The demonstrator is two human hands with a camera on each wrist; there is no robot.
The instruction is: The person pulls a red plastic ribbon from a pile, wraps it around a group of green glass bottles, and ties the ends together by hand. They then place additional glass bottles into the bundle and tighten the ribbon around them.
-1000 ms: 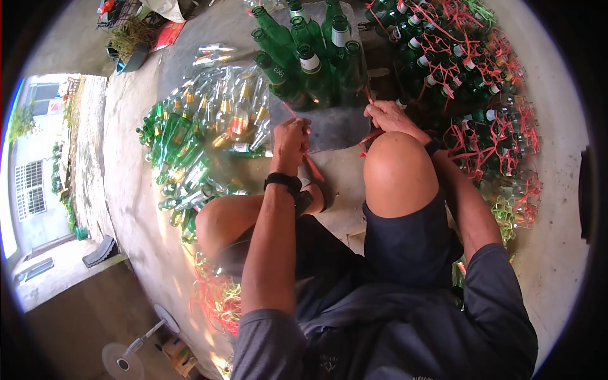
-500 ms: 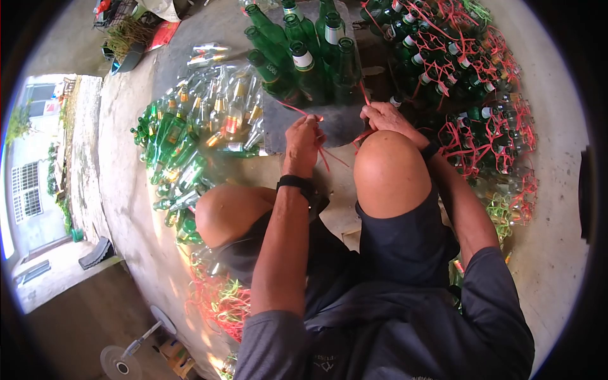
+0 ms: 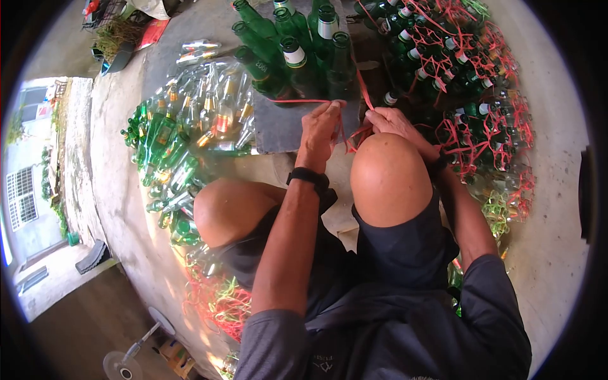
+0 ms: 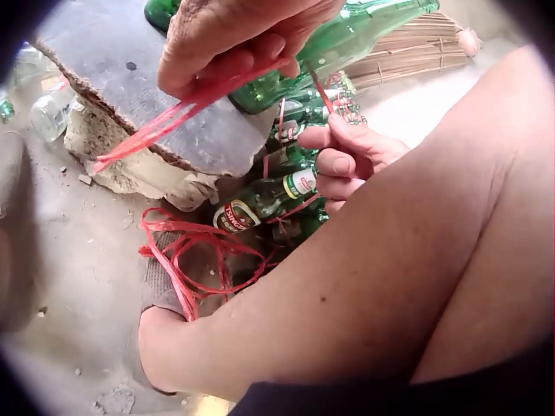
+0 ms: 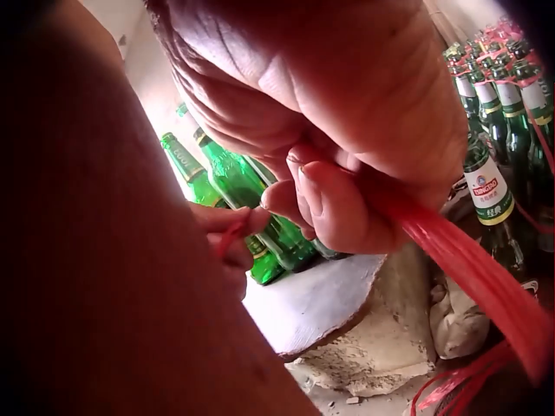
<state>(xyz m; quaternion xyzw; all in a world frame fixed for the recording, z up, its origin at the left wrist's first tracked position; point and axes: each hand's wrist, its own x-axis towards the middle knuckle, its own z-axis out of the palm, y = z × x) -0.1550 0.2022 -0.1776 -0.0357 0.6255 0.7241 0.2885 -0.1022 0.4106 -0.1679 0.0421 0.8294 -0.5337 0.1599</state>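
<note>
A group of upright green glass bottles (image 3: 292,76) stands on a grey stone slab (image 3: 272,136). A flat red plastic strap (image 3: 297,101) runs low across the front of the group. My left hand (image 3: 320,130) pinches one length of it just in front of the bottles, and a loose end trails below the fingers. To its right, beside the raised knee (image 3: 392,180), my right hand (image 3: 402,128) holds the other length, which comes down from the right side of the group. In the right wrist view the strap (image 5: 473,273) passes out of the curled fingers of the right hand (image 5: 338,95).
Red-tied bottles (image 3: 437,57) crowd the right side. Loose green and clear bottles (image 3: 171,126) lie heaped on the left. Red strap (image 4: 195,260) lies in loops by the foot, below the slab's rough edge. A tangle of red and green strips (image 3: 218,304) lies at lower left.
My left hand has moved right with the strap, across the front of the bottles and closer to my right hand. The right hand has kept its hold and hardly shifted.
</note>
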